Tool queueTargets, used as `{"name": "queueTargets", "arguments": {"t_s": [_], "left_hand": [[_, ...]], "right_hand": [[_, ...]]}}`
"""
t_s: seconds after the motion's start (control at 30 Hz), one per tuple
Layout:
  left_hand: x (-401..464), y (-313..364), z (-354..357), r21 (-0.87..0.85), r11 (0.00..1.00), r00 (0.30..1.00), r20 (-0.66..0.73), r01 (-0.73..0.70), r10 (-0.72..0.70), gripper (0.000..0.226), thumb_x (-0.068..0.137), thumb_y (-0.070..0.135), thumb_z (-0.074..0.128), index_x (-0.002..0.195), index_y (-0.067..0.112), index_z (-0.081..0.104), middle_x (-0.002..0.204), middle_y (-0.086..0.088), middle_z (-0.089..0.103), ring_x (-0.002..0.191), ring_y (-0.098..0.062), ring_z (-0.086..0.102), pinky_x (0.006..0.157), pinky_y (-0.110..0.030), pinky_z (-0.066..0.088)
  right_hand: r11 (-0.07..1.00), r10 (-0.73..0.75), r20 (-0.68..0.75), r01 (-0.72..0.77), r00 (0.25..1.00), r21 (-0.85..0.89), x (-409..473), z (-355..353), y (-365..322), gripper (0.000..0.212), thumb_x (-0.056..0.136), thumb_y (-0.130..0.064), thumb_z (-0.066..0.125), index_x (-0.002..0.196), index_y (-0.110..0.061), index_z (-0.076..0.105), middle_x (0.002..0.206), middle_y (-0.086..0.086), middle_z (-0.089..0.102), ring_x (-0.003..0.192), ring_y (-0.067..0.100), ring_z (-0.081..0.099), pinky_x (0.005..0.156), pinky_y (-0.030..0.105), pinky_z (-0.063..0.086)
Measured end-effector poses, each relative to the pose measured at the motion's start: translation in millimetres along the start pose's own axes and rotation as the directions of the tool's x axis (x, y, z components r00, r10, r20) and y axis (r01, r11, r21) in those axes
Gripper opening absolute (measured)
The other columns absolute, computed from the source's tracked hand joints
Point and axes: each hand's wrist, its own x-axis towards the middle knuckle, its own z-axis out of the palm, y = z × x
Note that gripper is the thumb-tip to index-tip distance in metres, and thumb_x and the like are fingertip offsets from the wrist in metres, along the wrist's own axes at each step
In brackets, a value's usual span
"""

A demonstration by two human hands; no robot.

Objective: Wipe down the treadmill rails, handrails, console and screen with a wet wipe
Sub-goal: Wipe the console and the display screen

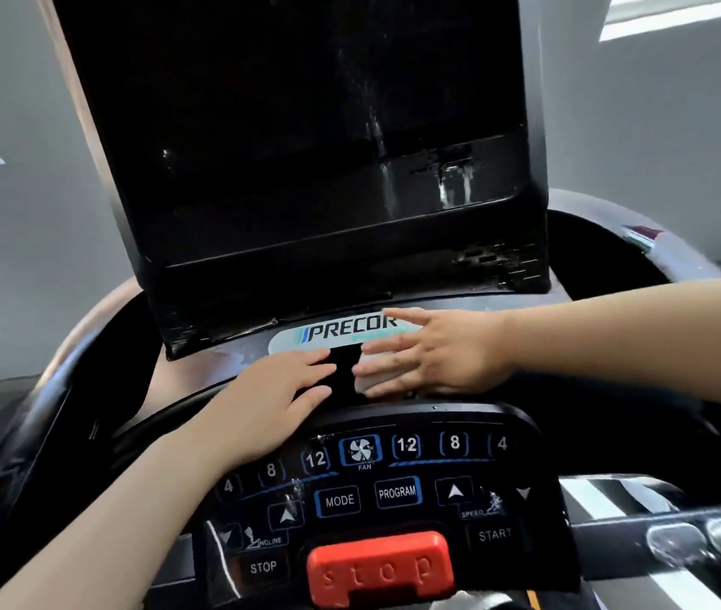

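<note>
The wet wipe [374, 380] lay flat on the console [226, 367] just below the Precor badge [341, 334], under the right hand [433, 358], its fingers spread straight. The left hand [279, 389], at nine o'clock of it, rested with fingers straight and together. Thin, limp and damp, the wipe would likely bunch, so flat-palm pressure suits it.

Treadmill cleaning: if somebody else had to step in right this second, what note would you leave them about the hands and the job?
Left hand: fingers straight, lying flat on the console ledge just below the PRECOR badge; it holds nothing.
Right hand: fingers straight, pressing what looks like the pale wet wipe against the same ledge.
Done: wet streaks show on the right of the dark screen, so it seems wiped at least in part.
Left: cannot tell for the button panel or the handrails; check them and carry on.
</note>
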Motion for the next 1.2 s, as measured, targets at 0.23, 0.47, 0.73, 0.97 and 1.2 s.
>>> {"name": "queueTargets", "arguments": {"t_s": [0.23,0.47,0.73,0.97,1.2], "left_hand": [[17.2,11.8,0.3,0.015,0.996,0.996,0.027,-0.087,0.087,0.042,0.100,0.036,0.036,0.142,0.029,0.038,0.152,0.016,0.025,0.140,-0.002,0.018,0.112,-0.021,0.012],[32.2,26.3,-3.4,0.124,0.970,0.978,0.026,-0.210,0.209,0.044,0.100,0.041,0.032,0.142,0.030,0.037,0.152,0.016,0.023,0.140,-0.004,0.019,0.115,-0.024,0.012],[39.6,33.8,-1.3,0.130,0.944,0.953,0.045,-0.303,0.299,0.046,0.100,0.044,0.028,0.142,0.028,0.037,0.152,0.014,0.025,0.140,-0.004,0.019,0.111,-0.016,0.007],[51.8,50.6,-2.1,0.152,0.907,0.920,0.091,-0.392,0.382,0.070,0.083,0.055,0.014,0.142,0.026,0.039,0.152,0.011,0.028,0.140,-0.006,0.022,0.109,-0.015,0.007],[57.9,53.2,5.7,0.154,0.896,0.909,0.096,-0.416,0.405,0.046,0.099,0.044,0.030,0.142,0.029,0.039,0.151,0.013,0.027,0.139,-0.006,0.023,0.115,-0.025,0.015]], "right_hand": [[0.974,0.226,0.120,-0.222,0.967,-0.048,-114.6,-0.7,-22.8,0.052,0.097,-0.041,0.030,0.148,-0.031,0.025,0.155,-0.008,0.023,0.143,0.015,0.020,0.112,0.048,0.008],[0.939,0.337,0.144,-0.343,0.930,0.017,-58.8,-9.1,-33.1,0.052,0.097,-0.029,0.026,0.149,-0.027,0.023,0.154,-0.005,0.026,0.141,0.013,0.023,0.112,0.048,0.004],[0.775,0.519,0.398,-0.613,0.757,0.155,-130.7,-16.7,-60.5,0.054,0.096,-0.047,0.000,0.147,-0.036,-0.011,0.155,-0.015,-0.010,0.144,0.007,-0.007,0.115,0.037,-0.009],[0.663,0.605,0.372,-0.704,0.704,0.256,-75.9,-20.1,-64.4,0.055,0.092,-0.050,-0.001,0.143,-0.036,-0.016,0.150,-0.020,-0.018,0.138,0.002,-0.021,0.109,0.028,-0.024],[-0.031,0.828,0.561,-0.998,0.008,0.060,-139.0,0.1,-133.2,0.064,0.095,-0.055,-0.002,0.145,-0.022,-0.024,0.154,-0.008,-0.022,0.145,0.013,-0.011,0.114,0.038,-0.011]]}}
